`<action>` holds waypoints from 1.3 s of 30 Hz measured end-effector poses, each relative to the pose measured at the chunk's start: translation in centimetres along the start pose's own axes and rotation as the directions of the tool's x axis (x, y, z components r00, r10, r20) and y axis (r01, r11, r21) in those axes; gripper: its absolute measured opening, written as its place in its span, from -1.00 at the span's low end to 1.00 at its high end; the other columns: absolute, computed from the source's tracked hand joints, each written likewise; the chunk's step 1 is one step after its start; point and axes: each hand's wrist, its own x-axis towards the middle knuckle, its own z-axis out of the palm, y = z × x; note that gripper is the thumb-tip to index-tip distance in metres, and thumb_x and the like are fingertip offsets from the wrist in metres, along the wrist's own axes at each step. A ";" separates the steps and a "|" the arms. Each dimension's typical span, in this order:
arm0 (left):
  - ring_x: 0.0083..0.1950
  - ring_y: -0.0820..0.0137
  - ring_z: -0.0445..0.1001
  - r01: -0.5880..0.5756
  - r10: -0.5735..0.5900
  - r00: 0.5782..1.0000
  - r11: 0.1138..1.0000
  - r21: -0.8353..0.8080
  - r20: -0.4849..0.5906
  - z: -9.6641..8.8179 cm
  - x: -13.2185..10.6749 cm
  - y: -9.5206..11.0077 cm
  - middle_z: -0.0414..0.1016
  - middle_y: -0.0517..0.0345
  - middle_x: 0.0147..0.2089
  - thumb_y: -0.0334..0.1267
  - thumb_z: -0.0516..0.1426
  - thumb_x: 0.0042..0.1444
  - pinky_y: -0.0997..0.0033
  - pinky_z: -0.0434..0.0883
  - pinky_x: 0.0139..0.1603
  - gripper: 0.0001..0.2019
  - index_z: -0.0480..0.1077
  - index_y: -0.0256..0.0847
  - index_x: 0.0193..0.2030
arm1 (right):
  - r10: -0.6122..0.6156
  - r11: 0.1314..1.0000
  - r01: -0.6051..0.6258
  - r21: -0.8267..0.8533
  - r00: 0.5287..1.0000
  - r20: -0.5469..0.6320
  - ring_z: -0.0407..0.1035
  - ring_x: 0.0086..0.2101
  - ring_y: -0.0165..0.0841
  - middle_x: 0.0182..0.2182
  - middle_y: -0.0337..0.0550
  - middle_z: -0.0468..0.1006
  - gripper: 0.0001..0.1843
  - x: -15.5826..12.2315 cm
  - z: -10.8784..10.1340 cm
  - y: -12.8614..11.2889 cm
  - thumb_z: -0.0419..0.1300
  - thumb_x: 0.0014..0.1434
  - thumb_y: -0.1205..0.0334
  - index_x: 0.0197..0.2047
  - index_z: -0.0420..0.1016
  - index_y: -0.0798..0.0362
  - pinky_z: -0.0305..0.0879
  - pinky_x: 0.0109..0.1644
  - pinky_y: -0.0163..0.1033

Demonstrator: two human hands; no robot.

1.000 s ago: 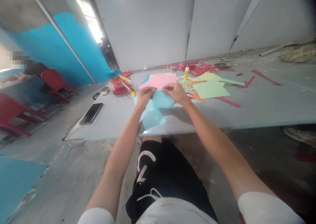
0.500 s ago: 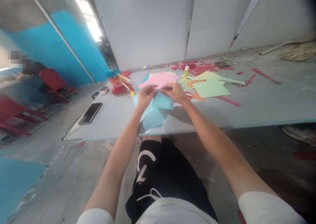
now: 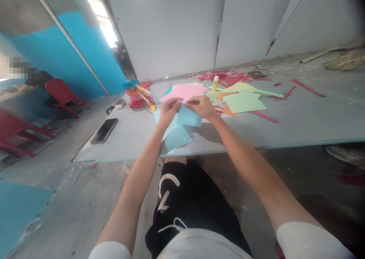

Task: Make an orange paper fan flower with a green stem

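Note:
My left hand (image 3: 170, 108) and my right hand (image 3: 202, 106) are close together over the table, each with its fingers pinched on the top edge of a light blue sheet of paper (image 3: 189, 117). The sheet hangs between them and partly below the right hand. Under it, more light blue paper (image 3: 177, 138) lies near the table's front edge. Just beyond my hands is a pink sheet (image 3: 186, 91). My fingertips hide part of the held edge, so any fold there cannot be made out.
On the grey table (image 3: 299, 118) are a glue stick (image 3: 215, 84), green paper (image 3: 244, 102), red strips (image 3: 264, 116) and a phone (image 3: 104, 131). A red paper craft (image 3: 138, 99) stands at the left. Across the room a person (image 3: 38, 80) sits on a red chair (image 3: 62, 95).
Almost nothing differs. My left fingers have shifted slightly along the blue paper's edge, while the right hand keeps its pinch in the same place.

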 end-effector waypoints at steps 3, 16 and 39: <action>-0.44 0.46 0.40 0.023 -0.023 1.000 1.000 -0.006 -0.018 0.0 0.1 -0.3 0.45 0.15 -0.47 0.17 0.21 0.20 0.44 0.38 -0.40 -0.58 0.61 -0.18 -0.16 | -0.007 1.000 0.007 -0.005 1.000 0.003 0.48 -0.30 -0.26 -0.34 -0.10 0.67 -0.70 0.0 0.1 0.2 0.32 0.10 -0.03 -0.33 0.66 0.06 0.36 -0.20 -0.19; -0.39 0.42 0.45 0.022 -0.022 1.000 0.999 -0.050 0.001 -0.2 0.1 -0.6 0.50 0.10 -0.39 0.14 0.17 0.25 0.42 0.40 -0.36 -0.60 0.61 -0.16 -0.13 | -0.014 1.000 0.014 0.006 1.000 -0.019 0.52 -0.29 -0.24 -0.35 -0.09 0.69 -0.75 0.1 0.2 0.8 0.34 0.08 0.04 -0.34 0.67 0.07 0.39 -0.18 -0.17; -0.39 0.47 0.45 -0.034 0.034 0.999 0.999 0.033 -0.018 -0.1 0.2 -0.4 0.55 0.15 -0.39 -0.22 0.29 0.09 0.44 0.38 -0.31 -0.79 0.56 -0.20 -0.13 | 0.000 1.000 -0.002 0.028 0.998 0.055 0.49 -0.28 -0.25 -0.32 -0.11 0.68 -0.73 0.4 -0.1 0.4 0.31 0.09 0.02 -0.33 0.68 0.06 0.37 -0.16 -0.19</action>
